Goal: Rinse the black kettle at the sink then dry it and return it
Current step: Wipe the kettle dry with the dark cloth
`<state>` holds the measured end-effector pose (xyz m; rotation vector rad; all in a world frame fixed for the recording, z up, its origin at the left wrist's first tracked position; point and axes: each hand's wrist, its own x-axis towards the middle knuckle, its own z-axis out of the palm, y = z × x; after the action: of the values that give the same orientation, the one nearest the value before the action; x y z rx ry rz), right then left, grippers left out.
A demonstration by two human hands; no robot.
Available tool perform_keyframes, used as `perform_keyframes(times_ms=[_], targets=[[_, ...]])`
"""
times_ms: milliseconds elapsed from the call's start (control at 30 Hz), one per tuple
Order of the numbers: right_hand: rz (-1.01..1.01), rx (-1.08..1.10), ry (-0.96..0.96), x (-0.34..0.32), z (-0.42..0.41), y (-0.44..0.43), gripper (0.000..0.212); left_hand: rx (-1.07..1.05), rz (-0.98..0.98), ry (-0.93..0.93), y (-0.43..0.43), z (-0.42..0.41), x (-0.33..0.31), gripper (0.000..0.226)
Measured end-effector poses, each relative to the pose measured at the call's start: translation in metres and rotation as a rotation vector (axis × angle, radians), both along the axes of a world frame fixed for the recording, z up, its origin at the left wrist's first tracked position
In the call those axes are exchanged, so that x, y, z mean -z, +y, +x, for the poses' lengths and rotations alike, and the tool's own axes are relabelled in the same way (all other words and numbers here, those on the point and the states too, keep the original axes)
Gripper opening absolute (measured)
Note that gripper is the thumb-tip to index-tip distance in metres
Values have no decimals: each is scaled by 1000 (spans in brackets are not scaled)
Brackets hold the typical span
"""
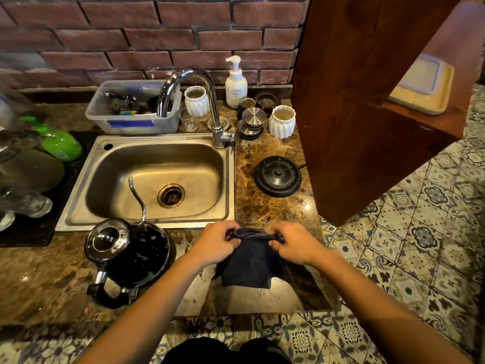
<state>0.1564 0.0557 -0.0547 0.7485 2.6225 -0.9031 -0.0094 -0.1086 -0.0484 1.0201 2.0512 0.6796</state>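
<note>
One black kettle (139, 256) with a thin curved metal spout, a shiny domed lid and a black handle stands on the brown marbled stone counter (275, 206), at the near left corner of the single stainless steel sink (147, 179), its spout reaching over the sink's near rim and its handle pointing near; one round black kettle base (278, 176) lies on the counter to the right of the sink, well apart from the kettle; one chrome gooseneck tap (199, 101) rises at the far right corner of the sink; two white ribbed ceramic cups (197, 100) stand far of it, one beside the tap and one further right; one white pump bottle (236, 84) stands against the brick wall, one clear plastic tub (131, 109) of scrubbers sits far left of the tap, and one green bottle (59, 141) lies at the far left. Two hands are in view: the left hand (215, 243) and the right hand (295, 243) each pinch the top edge of one dark blue cloth (252, 261), fingers clenched on the fabric, which hangs down between them over the near counter edge. The kettle sits just left of the left hand, apart from its fingers and untouched.
</note>
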Motion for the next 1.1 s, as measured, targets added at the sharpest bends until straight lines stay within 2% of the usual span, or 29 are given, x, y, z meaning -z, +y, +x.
perform_keyframes(times_ms=[67, 167, 267, 333, 533, 667, 900, 1100], targets=[[-40, 17, 1, -7, 5, 0, 25, 39, 35, -17, -3, 4, -10, 16], [-102, 43, 73, -22, 6, -1, 22, 113, 99, -4, -3, 10, -29, 17], [-112, -29, 169, -43, -1, -5, 67, 188, 192, 72, 0, 14, -52, 18], [-142, -74, 244, -59, -9, -8, 74, 226, 260, 125, 2, 15, -70, 20], [-191, -177, 381, -94, -26, -23, 47, 376, 347, 213, -3, 7, -121, 27], [-255, -241, 392, -106, -34, -27, 40, 411, 341, 237, -11, 0, -138, 25], [-522, -279, 318, -116, -48, -46, 36, 401, 388, 219, -30, -8, -159, 18], [-419, -278, 354, -121, -54, -54, 18, 336, 321, 205, -42, -29, -162, 13]])
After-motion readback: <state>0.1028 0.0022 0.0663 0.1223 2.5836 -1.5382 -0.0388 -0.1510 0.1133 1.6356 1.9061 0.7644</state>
